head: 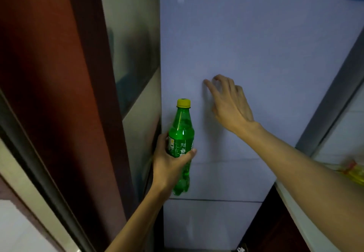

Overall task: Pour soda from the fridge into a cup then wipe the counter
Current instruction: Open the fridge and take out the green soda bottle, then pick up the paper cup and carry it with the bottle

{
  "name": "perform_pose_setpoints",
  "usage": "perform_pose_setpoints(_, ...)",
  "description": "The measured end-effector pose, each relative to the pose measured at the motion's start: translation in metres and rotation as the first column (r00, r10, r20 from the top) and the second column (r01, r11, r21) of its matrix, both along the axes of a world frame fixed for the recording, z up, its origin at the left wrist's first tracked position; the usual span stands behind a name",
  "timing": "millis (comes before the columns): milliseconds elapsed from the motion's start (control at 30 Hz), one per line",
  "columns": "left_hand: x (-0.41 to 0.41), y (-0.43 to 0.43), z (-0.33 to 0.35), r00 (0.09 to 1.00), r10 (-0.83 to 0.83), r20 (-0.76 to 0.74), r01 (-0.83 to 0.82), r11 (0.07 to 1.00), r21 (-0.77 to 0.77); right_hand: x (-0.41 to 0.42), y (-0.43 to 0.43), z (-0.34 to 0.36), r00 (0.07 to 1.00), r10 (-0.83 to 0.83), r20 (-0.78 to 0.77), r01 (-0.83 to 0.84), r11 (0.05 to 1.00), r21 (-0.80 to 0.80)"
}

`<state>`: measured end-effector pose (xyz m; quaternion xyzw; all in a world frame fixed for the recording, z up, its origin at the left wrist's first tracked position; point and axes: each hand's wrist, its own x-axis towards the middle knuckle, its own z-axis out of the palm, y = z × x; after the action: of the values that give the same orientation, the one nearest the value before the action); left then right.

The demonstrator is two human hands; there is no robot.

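A green soda bottle (pixel 181 137) with a yellow cap stands upright in my left hand (pixel 169 163), which grips it around the label. The pale blue fridge door (pixel 256 44) fills the middle of the view and looks closed. My right hand (pixel 228 102) is held against that door with its fingers spread and holds nothing. No cup is in view.
A reddish-brown door frame (pixel 59 74) and a grey wall panel (pixel 136 54) stand to the left of the fridge. At the lower right a white counter edge (pixel 307 220) runs along, with a blurred yellow object (pixel 352 173) on it. Dark cabinet below the counter.
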<state>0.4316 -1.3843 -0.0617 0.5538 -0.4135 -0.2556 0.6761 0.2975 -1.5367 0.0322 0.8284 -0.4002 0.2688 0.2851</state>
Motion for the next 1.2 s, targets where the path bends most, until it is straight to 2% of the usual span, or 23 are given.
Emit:
perform_pose_setpoints(200,-0.03,-0.027,0.002,0.995,0.095,0.041,-0.095,0.995,-0.003,-0.017,-0.039,-0.027,0.994,0.012,-0.11,-0.008,1.0,0.03)
perform_pose_setpoints(333,-0.048,-0.04,-0.005,0.988,0.142,0.064,-0.142,0.99,0.0,-0.015,-0.056,-0.029,0.977,-0.026,-0.21,0.048,0.994,0.102)
perform_pose_setpoints(533,-0.069,-0.065,-0.018,0.985,0.152,0.078,-0.155,0.987,0.031,-0.018,-0.07,-0.039,0.971,0.0,-0.24,0.023,0.995,0.093)
perform_pose_setpoints(633,-0.083,-0.078,-0.02,0.991,0.112,0.073,-0.116,0.992,0.047,-0.029,-0.079,-0.033,0.976,0.095,-0.198,-0.075,0.992,0.105)
perform_pose_setpoints(700,-0.092,-0.089,-0.022,0.995,0.057,0.084,-0.061,0.997,0.049,-0.045,-0.087,-0.032,0.969,0.216,-0.118,-0.203,0.972,0.115)
perform_pose_setpoints(767,-0.104,-0.104,-0.023,0.994,-0.03,0.101,0.024,0.998,0.052,-0.068,-0.095,-0.039,0.945,0.327,-0.018,-0.326,0.944,0.056)
perform_pose_setpoints(833,-0.12,-0.123,-0.024,0.984,-0.129,0.119,0.124,0.991,0.051,-0.099,-0.104,-0.048,0.939,0.342,0.032,-0.342,0.94,-0.016)
perform_pose_setpoints(967,-0.165,-0.161,-0.029,0.935,-0.335,0.116,0.331,0.942,0.055,-0.173,-0.107,-0.057,0.987,0.159,0.027,-0.161,0.983,0.093)
perform_pose_setpoints(1067,-0.201,-0.181,-0.039,0.87,-0.482,0.106,0.478,0.876,0.059,-0.242,-0.099,-0.074,0.991,-0.023,0.13,-0.004,0.979,0.201)
perform_pose_setpoints(1133,-0.226,-0.188,-0.045,0.821,-0.564,0.085,0.561,0.826,0.064,-0.291,-0.087,-0.094,0.946,-0.199,0.258,0.128,0.955,0.266)
perform_pose_setpoints(1200,-0.25,-0.192,-0.054,0.765,-0.641,0.064,0.636,0.767,0.081,-0.335,-0.07,-0.117,0.853,-0.395,0.34,0.271,0.893,0.359)
